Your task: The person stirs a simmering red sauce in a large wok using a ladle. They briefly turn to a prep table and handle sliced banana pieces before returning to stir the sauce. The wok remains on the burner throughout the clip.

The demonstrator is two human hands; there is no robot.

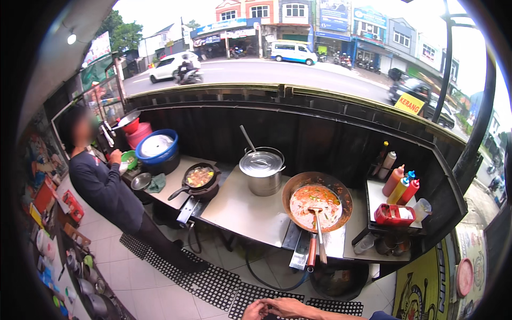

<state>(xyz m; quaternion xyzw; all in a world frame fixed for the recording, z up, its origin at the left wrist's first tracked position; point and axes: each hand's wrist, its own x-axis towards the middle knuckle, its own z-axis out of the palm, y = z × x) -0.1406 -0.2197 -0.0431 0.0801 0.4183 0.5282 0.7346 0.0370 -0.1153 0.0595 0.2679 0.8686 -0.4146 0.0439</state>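
Note:
At the bottom edge my left hand and my right hand meet, fingers curled against each other. No object shows in either one; the inner fingers are partly hidden. Beyond them on the counter, a large wok holds reddish sauce with bits in it. A spatula with a wooden handle leans in the wok, next to the wok's own wooden handle. Left of it stands a lidded steel pot with a ladle handle sticking out. Farther left, a small black pan of food rests on a burner.
A co-worker stands at the left by a green bowl and a blue basin. Sauce bottles and a red container occupy a raised stand at right. Perforated rubber mats cover part of the tiled floor. A hose hangs below.

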